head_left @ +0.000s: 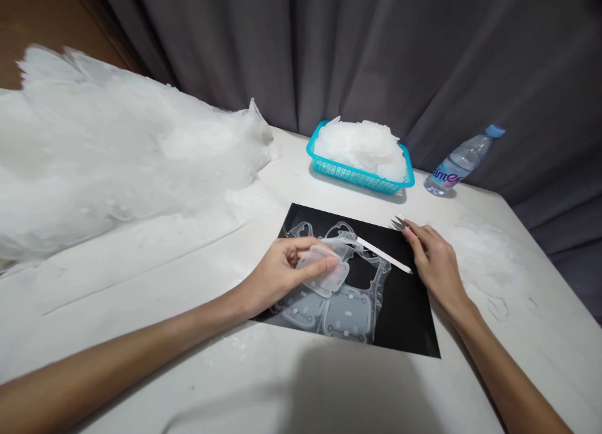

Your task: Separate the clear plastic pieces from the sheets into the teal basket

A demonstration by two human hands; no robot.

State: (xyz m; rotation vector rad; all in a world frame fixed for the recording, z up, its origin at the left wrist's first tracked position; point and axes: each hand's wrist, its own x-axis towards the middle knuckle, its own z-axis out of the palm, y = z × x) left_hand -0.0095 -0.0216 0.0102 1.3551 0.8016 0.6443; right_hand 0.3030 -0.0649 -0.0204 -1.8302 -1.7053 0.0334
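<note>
My left hand (301, 264) is closed with a pinch on a translucent plastic piece (324, 274) with rounded corners and small slots. It hovers above a black mat (404, 315), where a clear moulded sheet (348, 315) with similar rounded panels and cut-out openings lies. At the mat's right edge my right hand (435, 258) is closed around small pointed snips (399, 223); their metal tips point left and slightly apart, while the fingers hide the handles. A thin white strip (383, 254) lies slantwise between the hands.
A turquoise basket (357, 178) heaped with white translucent pieces stands behind the mat. A water bottle (458, 164) is to its right. A large clear bag (117, 145) fills the left side. Clear scraps (491, 258) lie on the white table (226, 371) at right. Grey curtains hang behind.
</note>
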